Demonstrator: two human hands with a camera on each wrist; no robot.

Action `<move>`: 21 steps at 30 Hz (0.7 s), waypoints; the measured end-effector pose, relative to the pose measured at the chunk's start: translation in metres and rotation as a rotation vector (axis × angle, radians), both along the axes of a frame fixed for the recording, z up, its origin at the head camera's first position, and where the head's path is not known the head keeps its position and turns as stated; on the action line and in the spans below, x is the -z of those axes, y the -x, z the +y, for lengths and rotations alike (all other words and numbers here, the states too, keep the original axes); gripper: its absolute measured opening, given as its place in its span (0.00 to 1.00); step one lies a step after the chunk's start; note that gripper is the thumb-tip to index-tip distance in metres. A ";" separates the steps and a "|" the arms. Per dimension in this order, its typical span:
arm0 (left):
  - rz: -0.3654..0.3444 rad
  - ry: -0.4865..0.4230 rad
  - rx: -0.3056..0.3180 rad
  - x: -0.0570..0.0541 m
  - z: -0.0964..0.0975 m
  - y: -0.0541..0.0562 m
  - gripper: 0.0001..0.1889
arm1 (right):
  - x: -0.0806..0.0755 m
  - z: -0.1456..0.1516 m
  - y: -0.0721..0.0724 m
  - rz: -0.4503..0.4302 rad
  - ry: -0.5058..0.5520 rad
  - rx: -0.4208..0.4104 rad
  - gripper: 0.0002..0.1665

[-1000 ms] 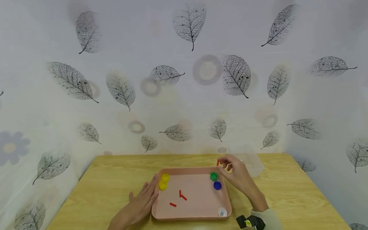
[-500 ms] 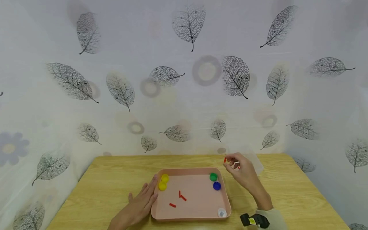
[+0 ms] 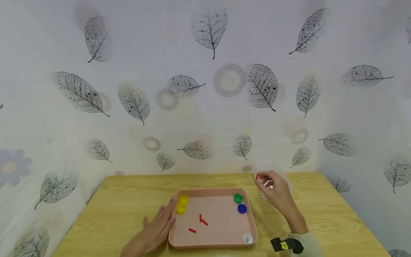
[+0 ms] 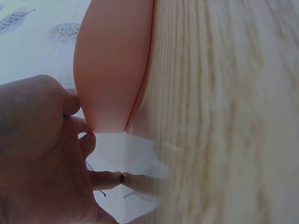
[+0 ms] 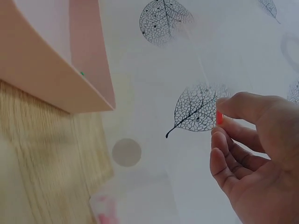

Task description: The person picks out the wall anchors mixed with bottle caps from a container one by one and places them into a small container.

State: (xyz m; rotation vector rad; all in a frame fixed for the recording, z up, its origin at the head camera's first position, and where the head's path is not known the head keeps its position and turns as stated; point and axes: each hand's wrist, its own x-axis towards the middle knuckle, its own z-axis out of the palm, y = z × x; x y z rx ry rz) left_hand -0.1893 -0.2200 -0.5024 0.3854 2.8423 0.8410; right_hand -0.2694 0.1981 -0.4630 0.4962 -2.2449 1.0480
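My right hand [image 3: 278, 191] pinches a small red stick [image 3: 257, 177] between thumb and index finger, above the see-through plastic box [image 3: 288, 181] at the back right. In the right wrist view, the pinched stick's red end [image 5: 219, 116] shows between the fingertips. Fingers straight, my left hand [image 3: 154, 228] rests against the left side of the pink tray [image 3: 221, 232]. Three more red sticks [image 3: 192, 230] lie on the tray floor, left of its middle. The left wrist view shows my left fingers [image 4: 105, 179] beside the tray's outer wall.
Two yellow round pieces [image 3: 181, 208] sit at the tray's upper left. A green round piece [image 3: 238, 198] and a blue one [image 3: 242, 208] are near its right wall, with a white one [image 3: 247, 238] in the lower right corner. Behind the wooden table [image 3: 135, 192] hangs a leaf-patterned sheet.
My right hand has moved right, from over the tray's upper right corner to the plastic box, still pinching the red stick. My left hand has stayed at the tray's left side.
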 end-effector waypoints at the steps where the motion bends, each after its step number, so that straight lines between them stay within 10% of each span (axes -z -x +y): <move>1: 0.000 -0.001 0.002 0.000 0.000 0.000 0.33 | 0.001 0.001 0.001 -0.003 0.001 0.005 0.15; 21: -0.009 0.005 0.001 0.001 0.000 0.000 0.34 | 0.026 0.030 0.014 -0.013 0.037 0.180 0.14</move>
